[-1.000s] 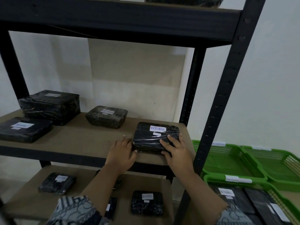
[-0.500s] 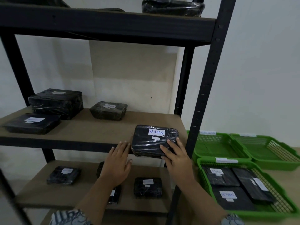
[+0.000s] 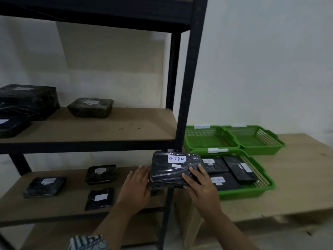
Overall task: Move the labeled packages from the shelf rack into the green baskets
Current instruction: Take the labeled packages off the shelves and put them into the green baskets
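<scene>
A black wrapped package (image 3: 173, 169) with a white "RETURN" label is off the shelf, held in the air in front of the rack's front post. My right hand (image 3: 201, 186) grips its lower right corner. My left hand (image 3: 137, 186) presses flat against its left side, fingers spread. To the right on a low table, the near green basket (image 3: 252, 193) holds three black packages. Behind it stand two empty green baskets, a far left basket (image 3: 207, 143) and a far right basket (image 3: 261, 141). The black shelf rack (image 3: 189, 69) still carries several wrapped packages.
The middle shelf holds a small grey-black package (image 3: 91, 107) and two larger ones at the far left (image 3: 27, 100). The lower shelf has three small labeled packages (image 3: 100, 173). The rack's front post stands between shelf and baskets. The wooden table (image 3: 297, 177) extends right.
Both hands have lifted the RETURN package off the middle shelf and carried it down and to the right, past the shelf edge toward the baskets. The view has shifted right.
</scene>
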